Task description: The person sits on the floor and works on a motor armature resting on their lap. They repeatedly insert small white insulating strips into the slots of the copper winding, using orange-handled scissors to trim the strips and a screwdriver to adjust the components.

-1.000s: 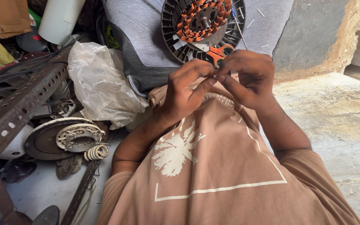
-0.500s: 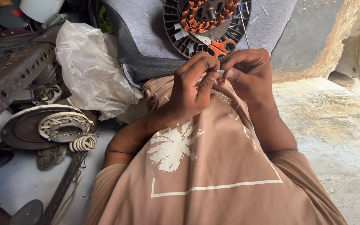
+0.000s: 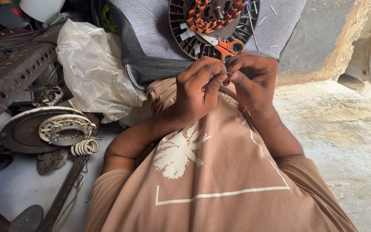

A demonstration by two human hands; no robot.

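Just above our two hands, on the grey cloth point(image 3: 151, 38) over the lap, lies the motor stator point(image 3: 213, 25): a dark slotted disc with copper windings at its hub, flat and face up. It sits straight ahead of the hands, nearly touching their knuckles, with orange scissors point(image 3: 230, 48) resting on its near rim, closer to the right hand. Left of the lap we see a crumpled plastic bag point(image 3: 93, 68), then a perforated steel angle point(image 3: 13, 75) and round metal plates point(image 3: 44, 129) on the floor. The left hand point(image 3: 200, 90) and right hand point(image 3: 254, 79) meet fingertip to fingertip over the tan shirt point(image 3: 220, 180), each curled and pinching between them a small pale piece point(image 3: 227, 74), too small for us to identify. Neither hand is clearly nearer to the stator; both lie level below it.
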